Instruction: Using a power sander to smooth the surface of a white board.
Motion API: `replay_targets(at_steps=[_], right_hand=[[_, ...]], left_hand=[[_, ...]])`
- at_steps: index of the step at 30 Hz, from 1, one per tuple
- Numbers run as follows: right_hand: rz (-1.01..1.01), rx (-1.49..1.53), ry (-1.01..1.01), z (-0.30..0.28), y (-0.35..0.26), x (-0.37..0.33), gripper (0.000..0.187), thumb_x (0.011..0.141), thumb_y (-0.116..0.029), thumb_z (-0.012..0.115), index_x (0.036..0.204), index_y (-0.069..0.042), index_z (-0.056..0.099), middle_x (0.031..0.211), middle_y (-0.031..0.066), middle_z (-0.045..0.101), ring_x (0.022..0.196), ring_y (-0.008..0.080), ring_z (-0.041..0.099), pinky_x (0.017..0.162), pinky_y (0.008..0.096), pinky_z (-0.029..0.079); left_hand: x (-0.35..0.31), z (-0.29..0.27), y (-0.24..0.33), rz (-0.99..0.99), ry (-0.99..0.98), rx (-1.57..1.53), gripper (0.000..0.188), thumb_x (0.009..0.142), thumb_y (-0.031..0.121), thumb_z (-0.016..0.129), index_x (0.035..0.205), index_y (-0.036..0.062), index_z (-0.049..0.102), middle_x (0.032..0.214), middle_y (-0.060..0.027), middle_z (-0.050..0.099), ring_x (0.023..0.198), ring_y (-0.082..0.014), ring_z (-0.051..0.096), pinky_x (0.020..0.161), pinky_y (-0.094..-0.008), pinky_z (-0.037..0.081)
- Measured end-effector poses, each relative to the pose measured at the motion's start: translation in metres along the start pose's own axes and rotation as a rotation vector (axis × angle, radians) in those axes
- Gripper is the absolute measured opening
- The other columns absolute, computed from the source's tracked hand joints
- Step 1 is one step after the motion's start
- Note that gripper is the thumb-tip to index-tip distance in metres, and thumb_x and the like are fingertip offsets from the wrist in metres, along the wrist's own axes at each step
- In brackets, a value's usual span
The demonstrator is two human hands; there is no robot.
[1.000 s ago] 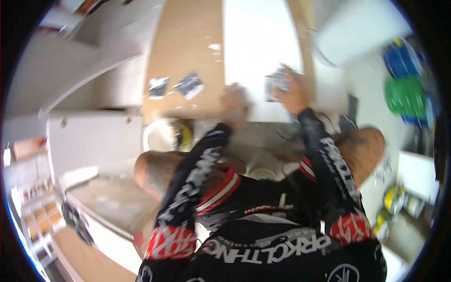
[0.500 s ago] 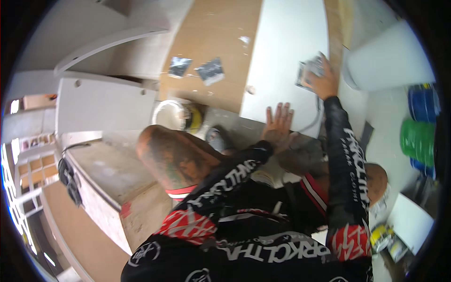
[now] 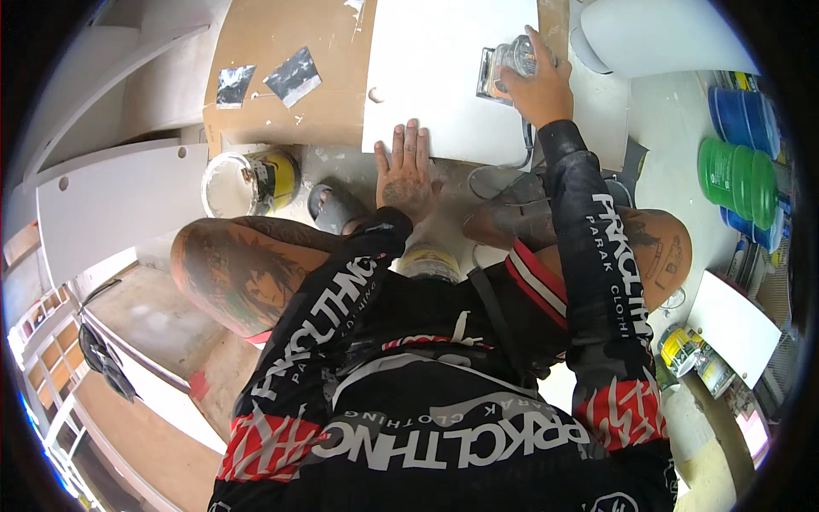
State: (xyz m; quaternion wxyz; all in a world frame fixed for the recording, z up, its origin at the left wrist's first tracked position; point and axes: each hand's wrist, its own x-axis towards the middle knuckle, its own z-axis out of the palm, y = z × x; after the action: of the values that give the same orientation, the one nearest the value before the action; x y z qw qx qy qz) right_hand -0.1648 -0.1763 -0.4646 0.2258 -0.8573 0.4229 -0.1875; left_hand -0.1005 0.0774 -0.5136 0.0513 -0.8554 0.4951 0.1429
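Note:
My right hand is wrapped over the top of a small electric sander with a square base. The sander rests on a long white panel, close to its right side. A dark cord runs from the tool down past the panel's near edge. My left hand lies flat with fingers outstretched, its fingertips on that near edge. A round hole marks the panel's left side. Beneath the panel is a brown board, with two dark grey sandpaper pieces lying on it at left.
An open paint bucket stands left of my left hand. Another bucket sits between my legs. A large white cylinder is at upper right, with blue and green water jugs below. White panels stand at left.
The whole view has shifted, so the panel and both hands appear further left and higher. My right hand stays on the sander, slightly further right across the panel. My left hand stays at the near edge.

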Motion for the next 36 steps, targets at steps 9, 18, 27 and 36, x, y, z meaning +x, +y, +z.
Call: replay_targets(at_steps=[9,18,27,36], right_hand=[[-0.017,0.081,-0.199,0.020,-0.054,-0.030,0.081,0.081,-0.039,0.076,0.153,-0.041,0.039,0.136,0.0250,0.046,0.111,0.0431,0.064,0.096,0.0464,0.053],[-0.097,0.089,-0.242,0.052,-0.099,-0.047,0.079,0.081,-0.035,0.076,0.151,-0.041,0.042,0.131,0.0241,0.048,0.107,0.0440,0.066,0.093,0.0479,0.056],[-0.244,0.157,-0.253,0.062,-0.144,-0.089,0.074,0.078,-0.027,0.078,0.146,-0.034,0.048,0.127,0.0216,0.048,0.099,0.0439,0.067,0.082,0.0492,0.059],[-0.166,0.068,-0.262,0.030,-0.092,-0.073,0.079,0.080,-0.033,0.077,0.151,-0.037,0.043,0.130,0.0230,0.048,0.101,0.0448,0.067,0.087,0.0502,0.058]], left_hand=[[-0.017,0.029,0.023,0.091,0.013,-0.027,0.100,0.093,0.048,0.062,0.157,-0.0093,0.012,0.167,-0.0284,0.005,0.154,-0.0462,0.008,0.125,-0.0574,0.012],[-0.018,0.010,0.053,0.244,-0.187,0.018,0.083,0.096,0.045,0.053,0.156,-0.0065,0.027,0.163,-0.0248,0.025,0.153,-0.0451,0.017,0.124,-0.0565,0.013],[-0.028,0.141,0.052,0.105,0.025,-1.725,0.071,0.096,0.042,0.051,0.151,-0.0014,0.040,0.150,-0.0234,0.047,0.147,-0.0417,0.033,0.122,-0.0587,0.018],[-0.029,0.003,0.042,0.136,-0.144,-0.140,0.073,0.096,0.039,0.051,0.154,-0.0014,0.034,0.159,-0.0218,0.036,0.151,-0.0410,0.026,0.122,-0.0590,0.020]])
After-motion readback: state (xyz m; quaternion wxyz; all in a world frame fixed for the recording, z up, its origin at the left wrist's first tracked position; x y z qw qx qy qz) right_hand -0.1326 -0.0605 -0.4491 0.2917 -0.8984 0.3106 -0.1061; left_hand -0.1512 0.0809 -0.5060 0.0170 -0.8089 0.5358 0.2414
